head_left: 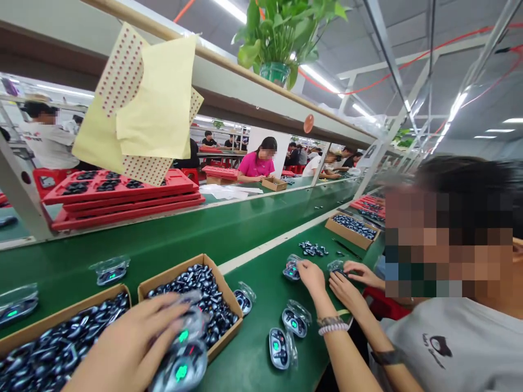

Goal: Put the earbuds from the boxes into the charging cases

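Note:
My left hand (pixel 133 340) reaches in from the lower left, slightly blurred. Its fingers curl over two glossy earbud charging cases (pixel 186 367) with green glowing lights and clear plastic film. Beneath the fingers, part of a cardboard box (pixel 223 340) full of dark loose earbuds is covered. A second box of earbuds (pixel 53 348) lies left of the hand, partly hidden by it. My right hand is out of view. Open charging cases stand on the green bench to the right, among them one case (pixel 279 348) and another case (pixel 295 322).
At right, a co-worker's hand (pixel 312 277) touches a case (pixel 291 268); other hands work beside it. Wrapped cases (pixel 111 272) lie at left. Red trays (pixel 122 204) are stacked behind. Overhead runs a shelf (pixel 245 76) with hanging yellow sheets (pixel 157 98) and a plant (pixel 286 32).

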Motion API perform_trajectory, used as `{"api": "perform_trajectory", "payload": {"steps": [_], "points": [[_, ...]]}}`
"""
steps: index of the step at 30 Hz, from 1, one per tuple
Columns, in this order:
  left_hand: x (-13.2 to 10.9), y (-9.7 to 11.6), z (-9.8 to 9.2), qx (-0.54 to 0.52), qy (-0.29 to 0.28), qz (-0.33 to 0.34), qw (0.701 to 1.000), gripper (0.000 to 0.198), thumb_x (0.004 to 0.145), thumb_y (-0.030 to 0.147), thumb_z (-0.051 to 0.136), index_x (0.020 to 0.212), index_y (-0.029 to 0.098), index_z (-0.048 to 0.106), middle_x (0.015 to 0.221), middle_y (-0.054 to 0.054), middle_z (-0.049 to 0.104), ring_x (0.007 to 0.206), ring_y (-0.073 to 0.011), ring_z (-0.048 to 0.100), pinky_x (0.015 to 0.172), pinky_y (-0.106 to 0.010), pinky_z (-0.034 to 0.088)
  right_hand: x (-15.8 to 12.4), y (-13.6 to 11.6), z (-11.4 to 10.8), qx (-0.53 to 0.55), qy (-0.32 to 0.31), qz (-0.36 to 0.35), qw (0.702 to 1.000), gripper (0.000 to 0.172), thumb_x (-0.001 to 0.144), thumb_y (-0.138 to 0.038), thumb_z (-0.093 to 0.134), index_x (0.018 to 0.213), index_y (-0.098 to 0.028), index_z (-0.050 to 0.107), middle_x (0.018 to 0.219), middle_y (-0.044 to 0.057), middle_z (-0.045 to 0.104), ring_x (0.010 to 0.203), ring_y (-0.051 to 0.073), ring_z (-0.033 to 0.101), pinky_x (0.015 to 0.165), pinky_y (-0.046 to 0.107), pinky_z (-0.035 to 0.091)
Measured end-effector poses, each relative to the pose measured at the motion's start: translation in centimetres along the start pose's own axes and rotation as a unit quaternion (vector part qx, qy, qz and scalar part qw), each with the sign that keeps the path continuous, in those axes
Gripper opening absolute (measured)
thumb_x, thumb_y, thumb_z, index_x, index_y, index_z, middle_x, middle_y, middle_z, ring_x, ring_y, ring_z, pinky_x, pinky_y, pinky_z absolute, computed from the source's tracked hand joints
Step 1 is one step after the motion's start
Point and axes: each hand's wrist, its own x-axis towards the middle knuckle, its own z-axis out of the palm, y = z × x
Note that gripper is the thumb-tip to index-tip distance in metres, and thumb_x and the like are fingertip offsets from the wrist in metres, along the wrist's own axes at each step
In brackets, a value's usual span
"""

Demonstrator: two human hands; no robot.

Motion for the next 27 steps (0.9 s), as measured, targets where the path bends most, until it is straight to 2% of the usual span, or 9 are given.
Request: {"api": "perform_trajectory", "payload": {"steps": [1, 3, 7, 11, 14, 17, 19, 23, 27], "points": [[2.3, 1.3, 1.2, 0.011, -0.099, 0.059, 0.993, 0.03, 0.073, 0.046, 0.043, 0.088, 0.036, 0.068, 0.102, 0.004, 0.065, 0.094, -0.0206, 0.059, 0.085, -0.032, 0.046, 0.0, 0.4, 0.3, -0.011, -0.005, 0.012, 1.0, 0.033, 0.077, -0.036, 0.043, 0.084, -0.02, 0.07, 0.108, 0.01, 0.061, 0.093, 0.026, 0.058, 0.076, 0.033, 0.042], [6.8, 3.8, 4.5, 0.048, -0.181, 0.11, 0.976, 0.033, 0.082, 0.033, 0.036, 0.095, 0.03, 0.066, 0.101, 0.0, 0.064, 0.094, -0.0187, 0.057, 0.084, -0.03, 0.045, -0.5, 0.9, 0.6, -0.025, -0.008, 0.019, 0.999, 0.033, 0.076, -0.038, 0.043, 0.083, -0.021, 0.071, 0.115, 0.011, 0.057, 0.095, 0.027, 0.057, 0.076, 0.034, 0.042], [12.6, 7.2, 12.9, 0.084, -0.219, 0.114, 0.965, 0.031, 0.083, 0.025, 0.036, 0.093, 0.024, 0.065, 0.099, -0.005, 0.062, 0.093, -0.0186, 0.056, 0.083, -0.03, 0.043, -2.0, 0.7, 0.8, -0.049, 0.01, -0.016, 0.999, 0.033, 0.075, -0.042, 0.044, 0.079, -0.024, 0.072, 0.119, 0.011, 0.054, 0.098, 0.027, 0.056, 0.076, 0.037, 0.043], [12.9, 9.1, 19.4, 0.086, -0.248, 0.114, 0.958, 0.027, 0.08, 0.024, 0.04, 0.089, 0.021, 0.066, 0.097, -0.008, 0.061, 0.09, -0.0214, 0.057, 0.078, -0.032, 0.045, -3.3, -0.1, 0.6, -0.11, 0.057, -0.059, 0.99, 0.023, 0.067, -0.042, 0.056, 0.072, -0.026, 0.071, 0.111, 0.011, 0.058, 0.097, 0.03, 0.056, 0.074, 0.045, 0.042], [11.9, 9.6, 21.4, 0.084, -0.28, 0.127, 0.948, 0.036, 0.068, 0.034, 0.056, 0.1, 0.02, 0.062, 0.099, -0.011, 0.06, 0.093, -0.0269, 0.056, 0.076, -0.037, 0.045, -4.0, -0.4, 0.0, -0.159, 0.084, -0.084, 0.98, 0.022, 0.058, -0.039, 0.064, 0.075, -0.026, 0.071, 0.103, 0.012, 0.062, 0.092, 0.031, 0.057, 0.071, 0.047, 0.043], [11.6, 9.0, 20.5, 0.08, -0.302, 0.143, 0.939, 0.061, 0.06, 0.048, 0.06, 0.113, 0.019, 0.054, 0.109, -0.014, 0.056, 0.1, -0.0309, 0.052, 0.08, -0.04, 0.043, -4.8, -1.1, -1.0, -0.186, 0.098, -0.095, 0.973, 0.024, 0.06, -0.036, 0.064, 0.079, -0.023, 0.07, 0.103, 0.015, 0.061, 0.095, 0.033, 0.055, 0.075, 0.051, 0.04], [11.8, 8.0, 18.6, 0.08, -0.305, 0.148, 0.937, 0.059, 0.066, 0.05, 0.054, 0.118, 0.022, 0.05, 0.114, -0.013, 0.053, 0.104, -0.0304, 0.049, 0.084, -0.041, 0.041, -5.6, -2.1, -2.0, -0.189, 0.099, -0.101, 0.972, 0.028, 0.065, -0.035, 0.059, 0.087, -0.02, 0.069, 0.109, 0.018, 0.057, 0.1, 0.035, 0.052, 0.079, 0.053, 0.037], [11.6, 5.7, 12.7, 0.101, -0.289, 0.141, 0.941, 0.044, 0.073, 0.038, 0.05, 0.115, 0.025, 0.052, 0.117, -0.011, 0.051, 0.106, -0.0295, 0.046, 0.087, -0.043, 0.037, -7.9, -5.0, -3.4, -0.138, 0.077, -0.129, 0.979, 0.034, 0.075, -0.037, 0.048, 0.099, -0.018, 0.065, 0.117, 0.018, 0.051, 0.108, 0.033, 0.047, 0.084, 0.049, 0.037], [10.4, 3.7, 5.7, 0.132, -0.273, 0.12, 0.945, 0.036, 0.075, 0.031, 0.05, 0.109, 0.023, 0.057, 0.113, -0.008, 0.054, 0.105, -0.0272, 0.048, 0.089, -0.042, 0.036, -12.8, -8.3, -3.4, 0.051, 0.048, -0.194, 0.979, 0.027, 0.076, -0.035, 0.047, 0.09, -0.02, 0.065, 0.114, 0.012, 0.054, 0.107, 0.029, 0.047, 0.088, 0.045, 0.036]]}}
